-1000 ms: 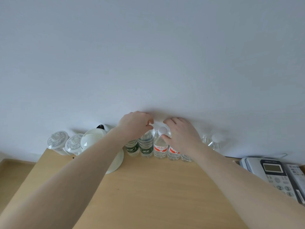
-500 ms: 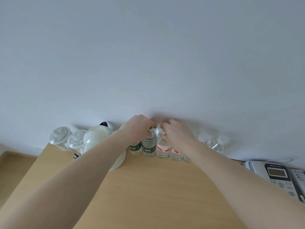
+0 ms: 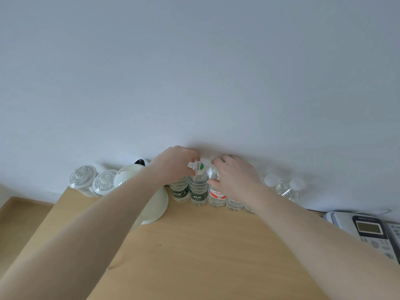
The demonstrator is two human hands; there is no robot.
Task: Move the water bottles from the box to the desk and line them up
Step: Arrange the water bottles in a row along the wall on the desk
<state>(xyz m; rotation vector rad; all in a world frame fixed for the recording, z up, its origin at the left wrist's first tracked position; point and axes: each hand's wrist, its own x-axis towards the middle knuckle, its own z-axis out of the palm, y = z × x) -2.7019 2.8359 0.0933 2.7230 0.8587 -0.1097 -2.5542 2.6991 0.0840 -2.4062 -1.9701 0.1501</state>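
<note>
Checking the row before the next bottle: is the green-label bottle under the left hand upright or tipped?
Upright. The green-label bottle stands base-down on the desk, its cap pinched by the left hand, in line with its neighbours.

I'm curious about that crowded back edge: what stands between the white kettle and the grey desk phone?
In the head view, a row of clear plastic water bottles stands between the white kettle and grey desk phone, both hands on them.

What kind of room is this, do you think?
Probably a hotel room or small office: a wooden desk against a plain wall holds a white kettle, lidded cups and a desk phone.
</note>
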